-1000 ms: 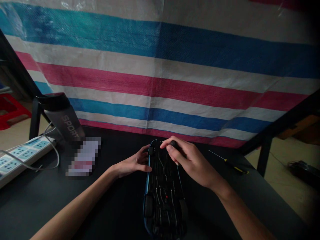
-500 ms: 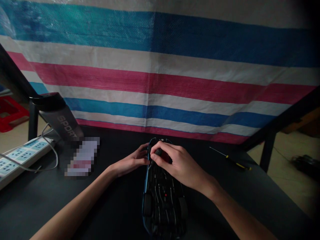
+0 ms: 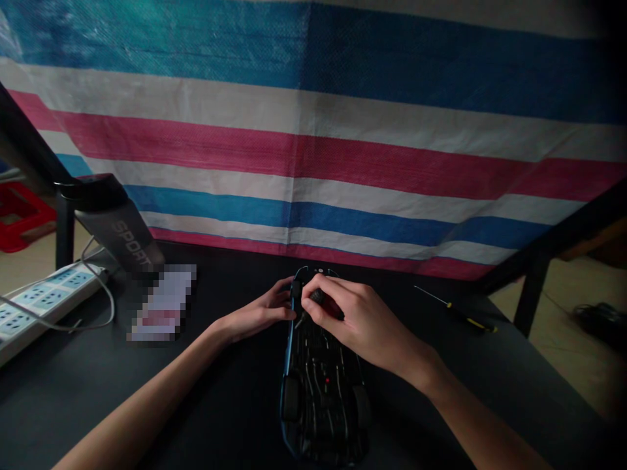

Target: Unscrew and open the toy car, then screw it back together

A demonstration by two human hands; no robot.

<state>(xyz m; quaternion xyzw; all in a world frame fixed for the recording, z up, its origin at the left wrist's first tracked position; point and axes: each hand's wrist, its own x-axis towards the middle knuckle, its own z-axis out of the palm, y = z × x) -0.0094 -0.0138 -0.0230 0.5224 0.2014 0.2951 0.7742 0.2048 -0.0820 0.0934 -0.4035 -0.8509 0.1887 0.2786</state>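
Note:
A blue toy car [image 3: 326, 391] lies upside down on the dark table, its black underside and wheels facing up. My left hand [image 3: 264, 310] holds the car's left side near its far end, with the thumb at the edge and the fingers by the wheel. Over the far half of the underside, my right hand [image 3: 350, 313] is closed around a black ridged screwdriver handle [image 3: 317, 297]. The handle points up between thumb and forefinger; its tip is hidden by the hand.
A thin screwdriver with a black and yellow handle [image 3: 463, 316] lies to the right. On the left are a blurred-out phone-like item [image 3: 166, 303], a dark SPORT bottle [image 3: 125, 235] and a white power strip [image 3: 53, 303] with a cable. A striped tarp [image 3: 294, 150] hangs behind.
The view has shifted slightly. Both hands stay at the car, and the right hand keeps its grip on the screwdriver, whose handle end has moved marginally to the right.

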